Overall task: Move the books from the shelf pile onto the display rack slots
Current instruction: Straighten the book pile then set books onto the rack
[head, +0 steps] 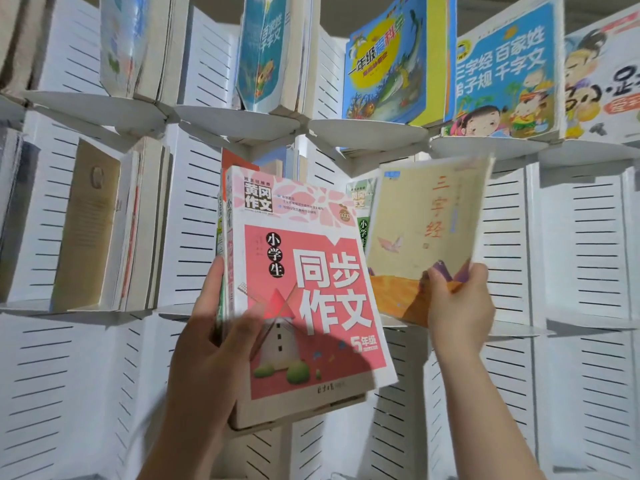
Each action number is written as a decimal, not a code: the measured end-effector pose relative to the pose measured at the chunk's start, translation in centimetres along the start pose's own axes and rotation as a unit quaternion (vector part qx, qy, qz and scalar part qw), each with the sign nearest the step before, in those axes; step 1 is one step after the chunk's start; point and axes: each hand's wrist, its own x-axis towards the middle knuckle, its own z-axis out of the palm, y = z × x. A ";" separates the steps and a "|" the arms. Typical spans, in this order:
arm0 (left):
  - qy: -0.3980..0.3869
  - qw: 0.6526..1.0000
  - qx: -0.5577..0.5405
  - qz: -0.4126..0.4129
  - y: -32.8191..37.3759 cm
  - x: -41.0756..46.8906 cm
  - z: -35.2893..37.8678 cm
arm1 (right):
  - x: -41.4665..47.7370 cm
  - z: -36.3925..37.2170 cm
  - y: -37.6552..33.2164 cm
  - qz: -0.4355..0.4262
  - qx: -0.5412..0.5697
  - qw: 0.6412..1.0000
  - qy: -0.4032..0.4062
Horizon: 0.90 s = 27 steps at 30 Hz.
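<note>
- right hand (457,308) pinches the cream book (427,230), centre right, apparently slotting it;
- left hand (211,344) grips the pink-topped stack (304,289);
- next, I judge: seat it upright on the shelf (512,330), then release

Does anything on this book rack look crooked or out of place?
Yes. The thin beige book pinched by the right hand is tilted, not yet squared in a slot. On the top tier, a blue paperback slumps with its cover bowed.
</note>
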 end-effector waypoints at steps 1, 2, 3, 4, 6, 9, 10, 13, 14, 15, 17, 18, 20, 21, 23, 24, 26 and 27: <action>0.003 1.000 -0.002 -0.003 -0.2 0.0 0.2 | -0.2 0.6 0.0 -0.013 -0.020 1.000 -0.008; 0.005 1.000 -0.002 -0.004 -0.3 -0.1 0.4 | -0.4 1.2 0.0 -0.024 -0.046 0.999 -0.011; 0.007 1.000 0.000 -0.005 -0.4 -0.1 0.5 | -0.5 1.8 -0.1 -0.027 -0.079 0.996 -0.022; 0.006 1.000 -0.002 -0.006 -0.3 -0.2 0.7 | -0.6 2.3 -0.3 -0.021 -0.115 0.992 -0.045; -0.002 1.000 -0.011 -0.012 -0.2 -0.3 1.0 | -0.4 3.0 -0.4 -0.001 -0.168 0.981 -0.096; -0.016 0.999 -0.035 -0.029 -0.5 -0.2 1.4 | -0.8 1.6 -0.7 0.003 -0.154 0.982 -0.108; -0.019 0.998 -0.043 -0.032 -0.6 -0.2 1.5 | -1.4 0.6 -0.8 -0.005 -0.108 0.990 -0.087; -0.011 0.999 -0.038 -0.012 -0.9 -0.2 1.8 | -4.8 -2.6 -1.1 -0.019 0.106 0.988 -0.110; -0.011 0.999 -0.035 -0.003 -0.9 -0.3 2.0 | -6.0 -3.4 -1.5 0.006 0.151 0.971 -0.183; -0.013 0.999 -0.038 -0.001 -1.0 -0.3 2.1 | -6.8 -3.8 -1.5 0.034 0.174 0.946 -0.271; -0.015 0.998 -0.060 -0.012 -1.3 -0.4 2.3 | -7.3 -3.6 -0.9 0.090 0.190 0.898 -0.387; -0.017 0.997 -0.067 -0.015 -1.4 -0.5 2.4 | -7.3 -3.5 -0.7 0.117 0.201 0.887 -0.399; -0.021 0.998 -0.052 0.003 -1.5 -0.7 2.5 | -7.0 -3.5 -0.4 0.152 0.230 0.880 -0.387; -0.023 0.999 -0.039 0.014 -1.6 -0.7 2.4 | -7.0 -3.5 -0.2 0.160 0.243 0.879 -0.379; -0.037 0.999 -0.019 0.026 -1.7 -0.6 2.1 | -7.2 -3.6 0.0 0.177 0.260 0.876 -0.366; -0.039 0.999 -0.010 0.025 -1.9 -0.6 1.8 | -7.3 -3.6 0.2 0.188 0.272 0.872 -0.360; -0.043 0.999 0.014 0.023 -2.1 -0.5 1.6 | -7.4 -3.6 0.6 0.211 0.298 0.863 -0.350; -0.043 0.999 0.013 0.018 -2.1 -0.4 1.5 | -7.5 -3.5 0.8 0.220 0.305 0.859 -0.347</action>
